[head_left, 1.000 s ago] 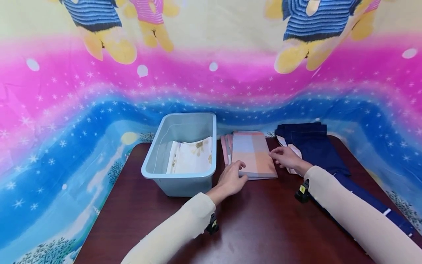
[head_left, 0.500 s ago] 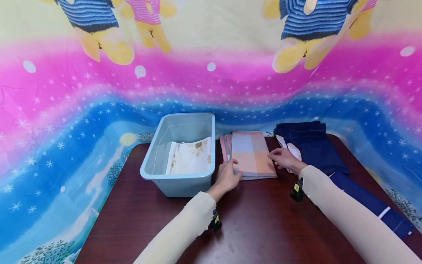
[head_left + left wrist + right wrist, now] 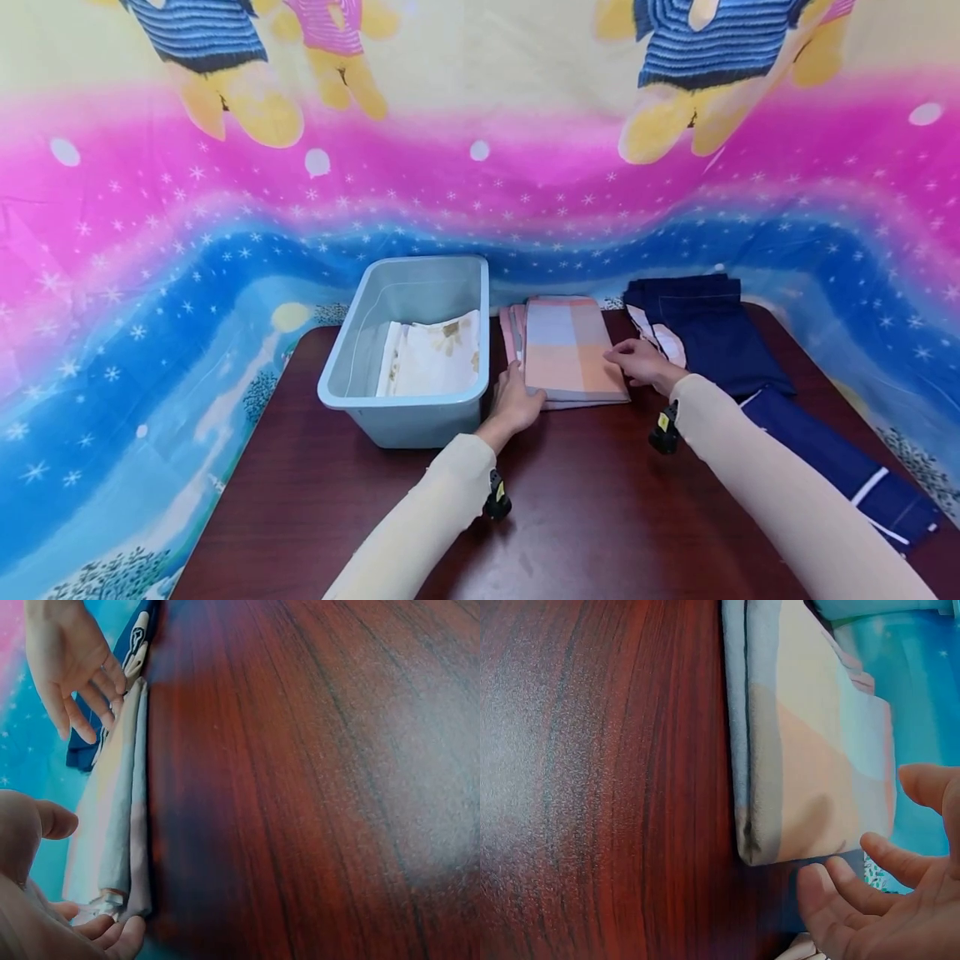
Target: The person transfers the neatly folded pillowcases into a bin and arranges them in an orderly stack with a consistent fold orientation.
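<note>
Left fingers point(image 3: 129, 937) perhaps against folded cloth point(image 3: 566, 350)

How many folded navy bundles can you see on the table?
2 visible: one navy bundle to the right of the checked cloth, and a white-striped bundle nearer the camera, beside the right sleeve. Others could be hidden underneath.

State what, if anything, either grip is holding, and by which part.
Nothing is visibly held. The left grip and right grip are at opposite sides of the folded checked cloth, neither closed around it; whether they touch it is unclear.
</note>
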{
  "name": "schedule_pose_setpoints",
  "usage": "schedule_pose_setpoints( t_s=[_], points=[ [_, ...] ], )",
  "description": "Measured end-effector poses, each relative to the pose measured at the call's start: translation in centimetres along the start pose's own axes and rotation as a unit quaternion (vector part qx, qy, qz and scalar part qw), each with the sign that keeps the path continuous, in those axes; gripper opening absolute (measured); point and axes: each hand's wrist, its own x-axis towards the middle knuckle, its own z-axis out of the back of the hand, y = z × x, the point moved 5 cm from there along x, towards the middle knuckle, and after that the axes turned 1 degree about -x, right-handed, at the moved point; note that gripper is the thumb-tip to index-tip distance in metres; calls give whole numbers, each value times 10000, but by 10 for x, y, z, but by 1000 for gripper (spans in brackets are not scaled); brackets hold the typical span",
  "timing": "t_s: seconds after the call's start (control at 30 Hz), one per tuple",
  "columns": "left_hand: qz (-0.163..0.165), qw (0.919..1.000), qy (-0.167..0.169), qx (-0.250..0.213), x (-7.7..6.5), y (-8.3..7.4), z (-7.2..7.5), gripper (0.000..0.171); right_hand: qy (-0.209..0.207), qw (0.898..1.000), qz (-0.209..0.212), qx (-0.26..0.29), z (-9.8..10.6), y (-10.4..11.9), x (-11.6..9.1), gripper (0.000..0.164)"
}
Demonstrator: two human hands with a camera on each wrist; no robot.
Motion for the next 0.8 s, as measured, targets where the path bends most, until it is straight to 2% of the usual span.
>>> schedule_pose_setpoints(
  t_s=[0.17,0.43,0.8],
  points=[
    [89,9999,44,-26,0,3,-2,80,139,9998,-87,62,-2,-3,0,58],
    [-96,9996,142,219,0,3,-1,80,183,9985,-374,369,-2,-7,1,74],
    [143,9992,85,-352,-2,7,-1,78,404,9951,-450,785,-4,-12,1,70]
  ],
)
